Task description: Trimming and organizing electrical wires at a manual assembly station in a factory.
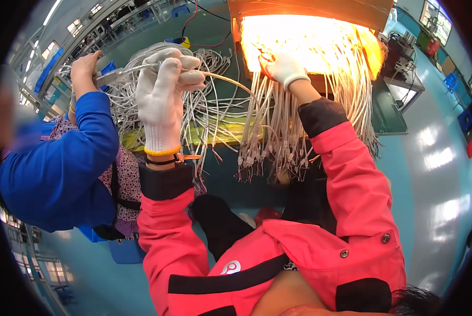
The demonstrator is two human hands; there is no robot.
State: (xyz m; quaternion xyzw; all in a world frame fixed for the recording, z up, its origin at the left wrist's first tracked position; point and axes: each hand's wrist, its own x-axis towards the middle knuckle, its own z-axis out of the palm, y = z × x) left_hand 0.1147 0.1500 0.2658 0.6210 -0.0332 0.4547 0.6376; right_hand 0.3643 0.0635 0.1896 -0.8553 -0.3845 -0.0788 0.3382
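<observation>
My left hand [168, 97], in a white knit glove, is raised and closed around a thin white cable [230, 81] that arcs right toward a bundle of hanging cables [278, 126]. My right hand [284, 67], also gloved, reaches up to the brightly lit board [309, 42] and pinches something red and small there; glare hides what it is. Many white cables with small connectors hang from the board down past my right forearm.
A co-worker in a blue sleeve [62, 158] stands close at my left, a bare hand [86, 71] holding cables over a tangled white cable heap [136, 100]. A green bench [388, 110] runs below the board. Teal floor [436, 174] lies at right.
</observation>
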